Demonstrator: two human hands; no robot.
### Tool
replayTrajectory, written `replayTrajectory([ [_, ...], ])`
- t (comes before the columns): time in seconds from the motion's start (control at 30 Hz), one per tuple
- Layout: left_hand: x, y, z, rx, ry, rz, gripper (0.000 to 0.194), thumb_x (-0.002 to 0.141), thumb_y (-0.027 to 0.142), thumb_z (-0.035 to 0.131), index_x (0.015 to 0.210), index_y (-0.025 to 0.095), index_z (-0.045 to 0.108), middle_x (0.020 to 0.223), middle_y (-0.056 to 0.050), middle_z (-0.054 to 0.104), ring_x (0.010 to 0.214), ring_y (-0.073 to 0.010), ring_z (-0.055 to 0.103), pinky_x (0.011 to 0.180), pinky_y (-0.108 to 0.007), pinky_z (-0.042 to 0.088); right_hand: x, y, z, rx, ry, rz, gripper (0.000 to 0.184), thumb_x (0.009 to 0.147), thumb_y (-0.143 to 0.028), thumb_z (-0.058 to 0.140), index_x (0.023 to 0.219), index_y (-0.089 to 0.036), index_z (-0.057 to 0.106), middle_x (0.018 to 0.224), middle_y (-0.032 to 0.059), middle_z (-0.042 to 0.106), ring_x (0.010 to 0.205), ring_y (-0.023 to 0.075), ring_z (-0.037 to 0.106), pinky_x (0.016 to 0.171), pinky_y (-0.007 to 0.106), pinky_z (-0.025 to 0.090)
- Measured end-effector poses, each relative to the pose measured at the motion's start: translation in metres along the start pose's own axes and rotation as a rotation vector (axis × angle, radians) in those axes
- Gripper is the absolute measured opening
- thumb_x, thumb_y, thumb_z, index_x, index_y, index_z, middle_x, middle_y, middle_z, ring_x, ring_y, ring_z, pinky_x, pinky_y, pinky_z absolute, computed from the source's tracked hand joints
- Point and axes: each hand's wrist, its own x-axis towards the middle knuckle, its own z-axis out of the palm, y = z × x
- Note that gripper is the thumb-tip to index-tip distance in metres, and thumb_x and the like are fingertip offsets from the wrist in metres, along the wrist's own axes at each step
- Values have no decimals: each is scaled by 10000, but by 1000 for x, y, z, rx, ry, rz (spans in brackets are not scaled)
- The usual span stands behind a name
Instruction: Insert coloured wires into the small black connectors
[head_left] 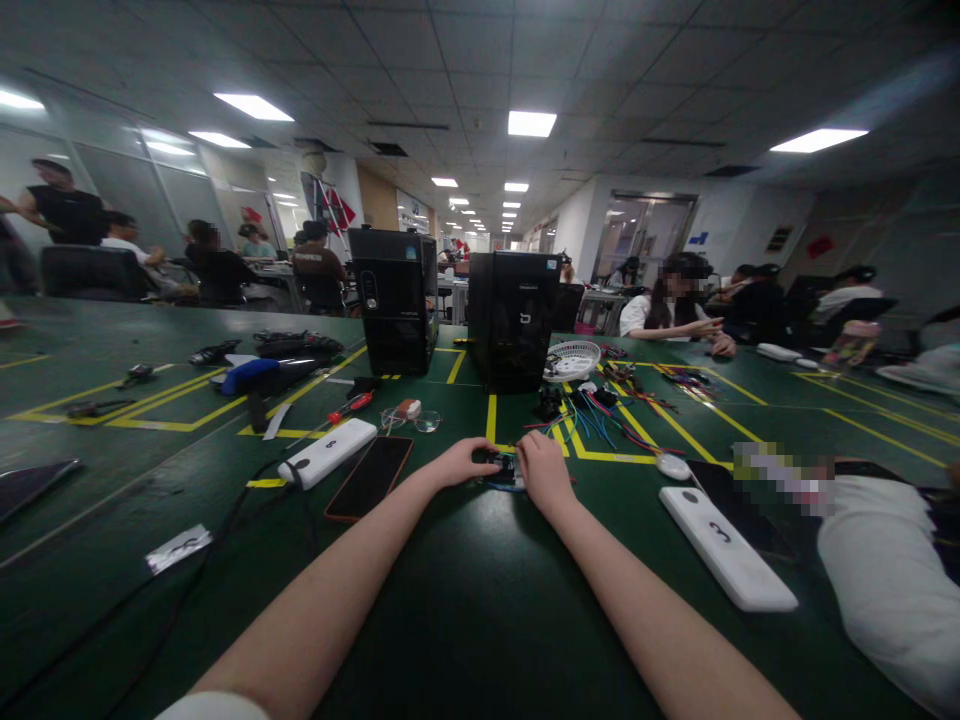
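My left hand is closed at the left edge of a small dark electronic part with wires, thumb and fingers pressed against it. My right hand grips the other side with curled fingers, which hide that end of the part. A blue wire shows along the near edge. The part sits low over the green tabletop, between both hands; its exact kind is too small to make out. Left of my left hand lies a dark phone with an orange edge.
Two black computer towers stand ahead. To the right lie coloured wires, a white basket and a white power bank. Another white power bank, glasses and a red screwdriver lie left. A co-worker's sleeve is at right.
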Motion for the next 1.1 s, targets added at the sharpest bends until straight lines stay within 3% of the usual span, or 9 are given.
replayTrajectory([
  [0.17,-1,-1,2,-5,11,14,373,701,333,643,1022,148,600,1034,-65,622,968,-207,566,890,-314,416,1,3,-6,140,31,-16,115,851,-185,430,812,-159,534,836,54,530,811,167,460,723,281,326],
  [0.37,-2,-2,6,43,117,-5,391,700,283,635,1061,141,583,1081,-83,609,1009,-218,553,914,-324,412,-6,-22,-9,250,-146,-255,80,827,-190,475,835,-168,551,857,46,549,843,157,472,764,277,360],
  [0.5,-3,-1,8,107,172,-7,364,712,278,612,1046,133,592,1068,-91,610,1000,-227,554,906,-342,420,-9,-32,-7,260,-251,-314,59,793,-208,535,819,-169,571,855,41,562,858,156,484,786,285,365],
  [0.67,-3,-3,9,147,163,37,358,718,326,615,1022,138,599,1026,-89,620,969,-226,564,878,-348,435,-8,-25,-9,290,-150,-153,130,835,-245,467,864,-171,571,869,50,557,850,160,489,772,295,368],
  [0.77,-3,-3,10,171,144,135,365,712,314,636,1036,153,584,1034,-86,609,972,-222,559,882,-357,432,-7,-20,-8,301,-69,-28,162,831,-197,435,926,-169,563,902,62,550,874,172,483,775,302,367],
  [0.87,-4,1,11,216,212,227,359,722,236,633,1066,176,553,1115,-87,569,1055,-222,517,939,-384,396,-7,-18,-5,320,-16,48,235,812,-192,450,1028,-165,540,972,74,542,919,189,471,794,316,364],
  [0.97,-5,8,13,277,255,289,391,722,174,627,1098,192,521,1197,-81,521,1131,-216,464,986,-397,359,-7,-17,-3,309,17,83,254,807,-195,453,1047,-173,535,1008,78,534,941,197,460,801,325,357],
  [1.1,-5,16,13,346,208,341,399,715,179,643,1094,199,518,1202,-67,519,1121,-203,472,982,-373,374,-7,-17,-4,273,13,72,177,802,-174,454,940,-186,563,945,61,547,910,189,462,788,319,345],
])
